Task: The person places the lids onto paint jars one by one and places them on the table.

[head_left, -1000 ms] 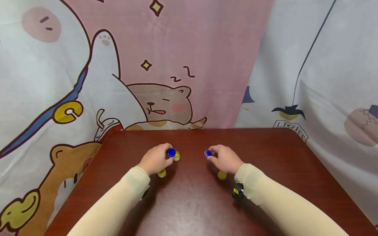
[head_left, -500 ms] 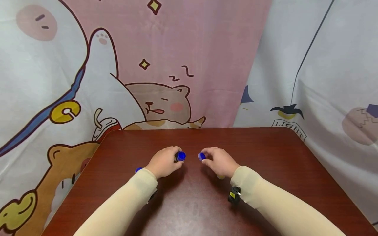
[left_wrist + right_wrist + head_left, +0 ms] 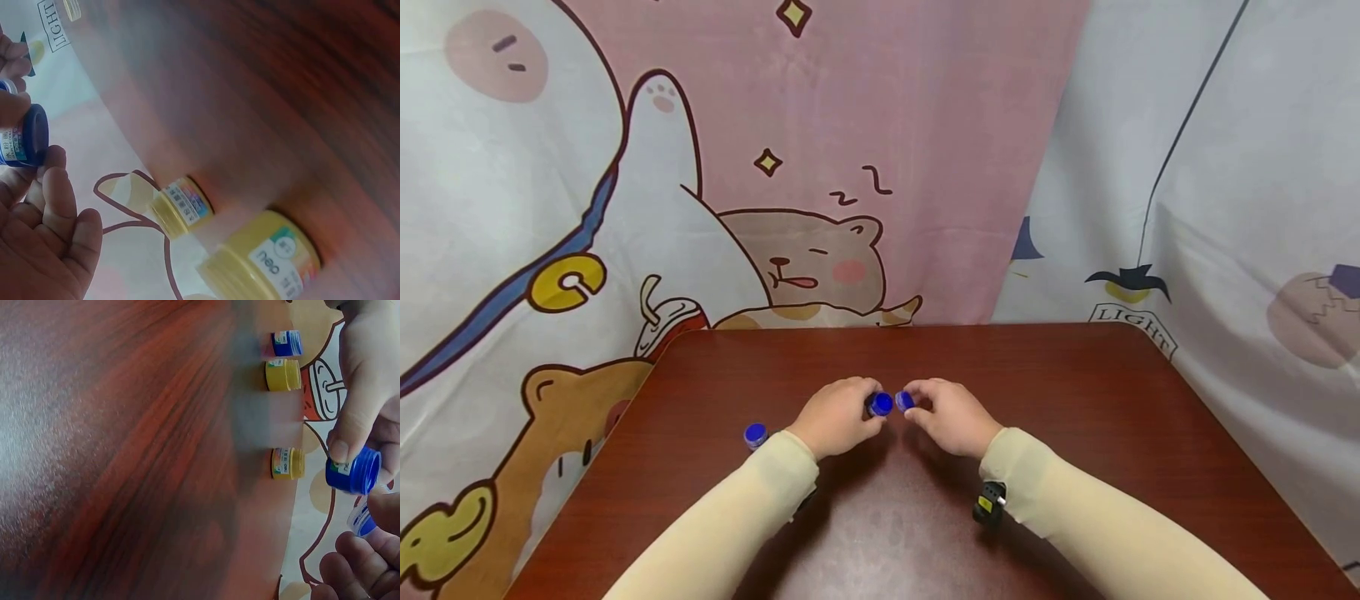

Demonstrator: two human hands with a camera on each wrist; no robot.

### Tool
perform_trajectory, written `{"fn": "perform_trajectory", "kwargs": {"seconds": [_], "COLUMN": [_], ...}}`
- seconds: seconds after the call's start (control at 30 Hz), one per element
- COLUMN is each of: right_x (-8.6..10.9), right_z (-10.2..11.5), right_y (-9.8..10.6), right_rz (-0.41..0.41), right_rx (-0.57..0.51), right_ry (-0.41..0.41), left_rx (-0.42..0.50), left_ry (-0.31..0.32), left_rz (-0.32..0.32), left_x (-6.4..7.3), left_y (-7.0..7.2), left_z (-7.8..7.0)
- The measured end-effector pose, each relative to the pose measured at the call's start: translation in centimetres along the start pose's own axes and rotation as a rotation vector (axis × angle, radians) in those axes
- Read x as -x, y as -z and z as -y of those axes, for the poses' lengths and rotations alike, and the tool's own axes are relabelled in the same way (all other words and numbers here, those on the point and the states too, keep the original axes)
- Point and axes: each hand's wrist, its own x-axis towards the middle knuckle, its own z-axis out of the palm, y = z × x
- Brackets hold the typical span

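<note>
Left wrist view showed two yellow jars hidden from head view; above the table, the left hand curled round a blue jar, closer than before to the blue lid the right hand pinched.

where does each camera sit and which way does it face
Head: worn on the head, facing forward and down at the table; left hand, right hand, cream sleeves show.
Left wrist: on that wrist, facing the left hand's blue paint jar; both hands show.
Right wrist: on that wrist, facing the right hand's blue lid; both hands show.
All three share that blue paint jar.
</note>
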Motion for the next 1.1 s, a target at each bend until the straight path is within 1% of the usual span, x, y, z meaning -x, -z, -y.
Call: {"fn": "perform_trajectory", "kwargs": {"seconds": [0.13,0.37,0.53,0.7,0.9,1.1], "right_x": [0.0,0.1,0.2,0.3,0.4,0.4], "right_z": [0.2,0.2,0.1,0.1,0.1,-0.1], "right_y": [-0.2,-0.4,-0.5,-0.6,-0.5,-0.6], "right_rz": [0.000,0.008,0.004,0.008,0.011,0.010], "right_rx": [-0.007,-0.025,-0.009,-0.010,-0.001,0.002], "right_ry": [-0.008,0.000,-0.001,-0.010,-0.026,-0.023], "left_rx": [-0.015,-0.031,-0.051,-0.070,-0.064,-0.065], "left_ry": [-0.022,-0.002,-0.011,-0.006,0.001,-0.001], "left_rz": [-0.010,0.012,0.018,0.028,0.039,0.047], "left_x": [-0.1,-0.2,-0.4,-0.5,-0.5,-0.4], "left_y": [-0.1,-0.6,-0.8,-0.9,-0.9,-0.9], "left_z": [-0.2,-0.6,-0.9,-1.0,-1.1,-1.2]}}
